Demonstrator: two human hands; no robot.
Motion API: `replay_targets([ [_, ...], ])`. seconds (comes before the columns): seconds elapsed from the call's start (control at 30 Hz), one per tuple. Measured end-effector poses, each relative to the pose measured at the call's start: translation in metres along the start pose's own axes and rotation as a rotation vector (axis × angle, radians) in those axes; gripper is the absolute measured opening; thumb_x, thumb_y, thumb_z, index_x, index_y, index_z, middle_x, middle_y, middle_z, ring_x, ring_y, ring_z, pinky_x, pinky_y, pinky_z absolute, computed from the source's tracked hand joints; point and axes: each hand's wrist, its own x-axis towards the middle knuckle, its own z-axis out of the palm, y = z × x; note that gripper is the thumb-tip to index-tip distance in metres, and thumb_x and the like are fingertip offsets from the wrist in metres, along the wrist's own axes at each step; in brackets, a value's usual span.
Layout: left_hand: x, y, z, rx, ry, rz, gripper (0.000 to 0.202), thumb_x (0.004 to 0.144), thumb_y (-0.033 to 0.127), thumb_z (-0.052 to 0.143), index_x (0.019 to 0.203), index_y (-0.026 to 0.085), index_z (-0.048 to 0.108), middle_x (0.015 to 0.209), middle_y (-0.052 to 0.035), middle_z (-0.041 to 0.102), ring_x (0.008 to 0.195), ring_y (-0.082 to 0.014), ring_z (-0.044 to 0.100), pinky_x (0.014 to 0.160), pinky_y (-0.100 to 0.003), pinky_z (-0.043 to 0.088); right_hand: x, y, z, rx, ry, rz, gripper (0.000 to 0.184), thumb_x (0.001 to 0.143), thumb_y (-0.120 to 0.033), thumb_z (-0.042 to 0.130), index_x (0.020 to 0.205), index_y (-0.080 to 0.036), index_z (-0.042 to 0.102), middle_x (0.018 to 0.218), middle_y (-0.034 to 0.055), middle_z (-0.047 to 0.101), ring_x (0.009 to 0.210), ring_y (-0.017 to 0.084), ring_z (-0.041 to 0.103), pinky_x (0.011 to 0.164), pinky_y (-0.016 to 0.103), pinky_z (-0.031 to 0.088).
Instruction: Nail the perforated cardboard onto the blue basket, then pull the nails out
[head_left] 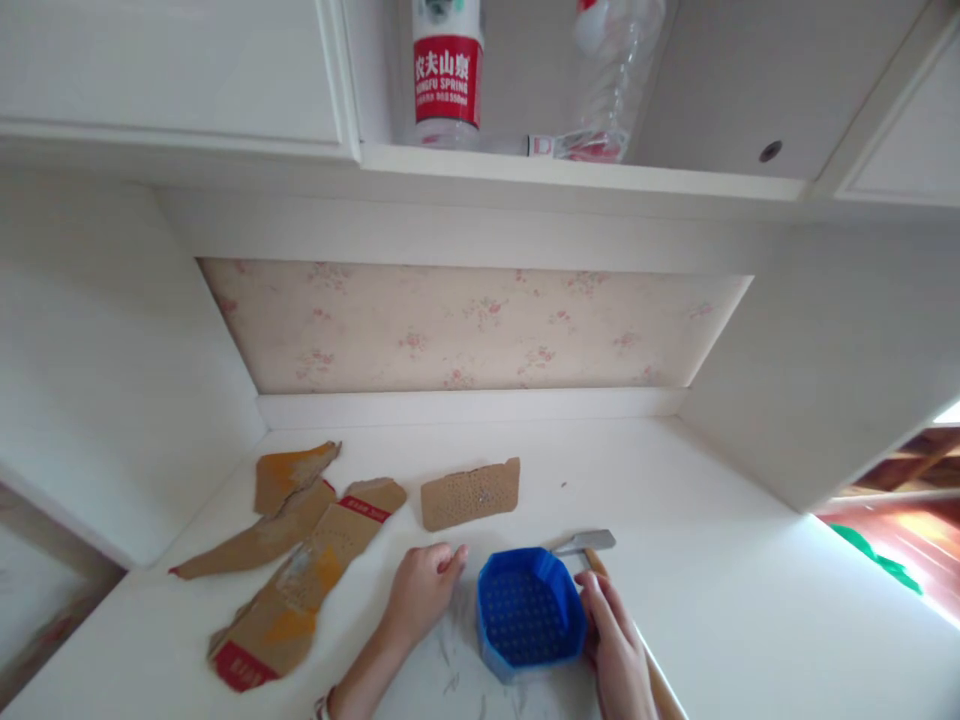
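Observation:
A blue octagonal plastic basket (pixel 493 640) with a gridded bottom stands on the white tabletop in front of me. My right hand (pixel 619 645) is closed at its right wall, the fingers against the rim; part of the grip is hidden. To the left of the basket, apart from it, my left hand (pixel 426 590) is curled into a loose fist, with nothing showing in it. Behind the basket lies a tool with a flat grey metal blade (pixel 589 541). A wooden stick or handle (pixel 660 690) runs beneath or beside my right hand.
Torn cardboard pieces (pixel 330 560) lie at the left, and a smaller cardboard strip (pixel 471 494) is behind my left hand. Dark marks show on the tabletop (pixel 750 600) near the basket. Above, an open shelf (pixel 585 172) holds plastic bottles (pixel 448 80). White side panels flank the tabletop.

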Motion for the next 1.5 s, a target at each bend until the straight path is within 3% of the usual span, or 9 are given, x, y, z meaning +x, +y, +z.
replay_targets([
  [0.1,0.003,0.002,0.0,0.002,-0.035,-0.009,0.054,0.088,0.057,0.044,0.05,0.022,0.033,0.046,0.0056,0.033,0.048,-0.0119,0.034,0.051,-0.027,0.019,0.003,-0.002,0.017,0.055,-0.049,0.058,0.045,0.073,-0.06,0.071,0.093,-0.02,0.071,0.08,0.0035,0.071,0.072,0.023,0.064,0.059,0.029,0.051],
  [0.27,0.008,-0.001,-0.002,-0.034,-0.027,-0.026,0.052,0.087,0.055,0.044,0.05,0.022,0.031,0.048,0.0053,0.032,0.051,-0.0127,0.034,0.052,-0.027,0.02,0.016,-0.016,0.045,0.138,-0.042,-0.02,0.04,0.081,-0.062,0.062,0.073,-0.023,0.06,0.057,-0.0069,0.045,0.054,0.014,0.039,0.05,0.024,0.036],
  [0.47,0.011,-0.009,0.004,-0.069,-0.046,-0.046,0.054,0.087,0.061,0.042,0.051,0.023,0.031,0.051,0.0056,0.03,0.052,-0.0122,0.031,0.051,-0.027,0.019,0.042,-0.027,0.065,0.226,-0.146,-0.061,0.046,0.078,-0.062,0.064,0.062,-0.023,0.047,0.055,-0.0087,0.034,0.049,0.01,0.028,0.044,0.024,0.026],
  [0.83,0.014,-0.009,0.005,-0.098,-0.066,-0.086,0.056,0.086,0.065,0.045,0.052,0.022,0.032,0.053,0.0063,0.028,0.054,-0.0112,0.029,0.05,-0.026,0.018,0.049,-0.003,0.064,0.092,-0.25,-0.128,0.043,0.083,-0.062,0.06,0.066,-0.023,0.053,0.055,-0.0073,0.036,0.051,0.013,0.033,0.046,0.025,0.03],
  [1.2,0.016,-0.011,0.007,-0.08,-0.072,-0.117,0.054,0.086,0.06,0.047,0.052,0.022,0.029,0.052,0.0062,0.028,0.054,-0.011,0.029,0.051,-0.027,0.017,0.079,-0.014,0.055,-0.141,-0.22,-0.215,0.045,0.086,-0.065,0.052,0.069,-0.024,0.058,0.051,-0.0074,0.039,0.047,0.014,0.037,0.045,0.026,0.03],
  [1.5,0.016,-0.009,0.006,-0.087,-0.105,-0.114,0.051,0.086,0.057,0.047,0.052,0.022,0.03,0.053,0.006,0.027,0.054,-0.0116,0.03,0.051,-0.027,0.017,0.071,-0.021,0.058,-0.291,-0.309,-0.259,0.045,0.082,-0.065,0.057,0.066,-0.023,0.063,0.051,-0.0035,0.055,0.05,0.017,0.049,0.047,0.027,0.034],
])
